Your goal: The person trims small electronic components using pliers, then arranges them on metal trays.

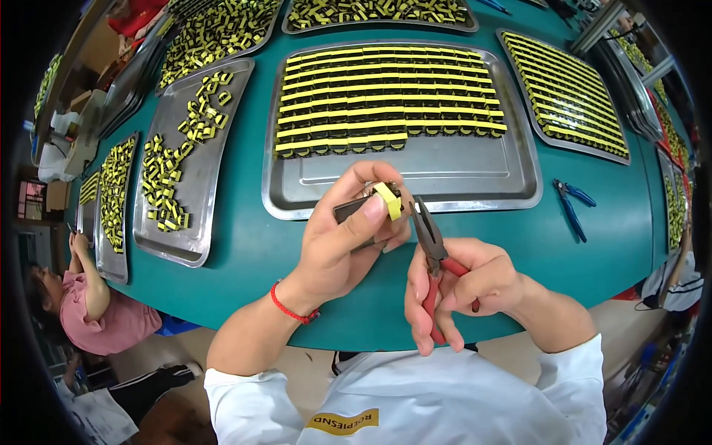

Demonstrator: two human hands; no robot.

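Observation:
Between the thumb and fingers of my left hand is a small black component with a yellow tape band, like a wound coil or transformer. It is held above the table, just in front of the large metal tray. My right hand grips long-nose pliers with red handles. Their jaws point up and away from me, close beside the component; whether they touch it I cannot tell. In the large tray, similar yellow-banded components stand in neat rows, with the nearest row only part of the tray's width.
Blue-handled cutters lie on the green table at the right. A tray of loose components stands at the left, and a tray of rows at the far right. A person in pink works at the left edge.

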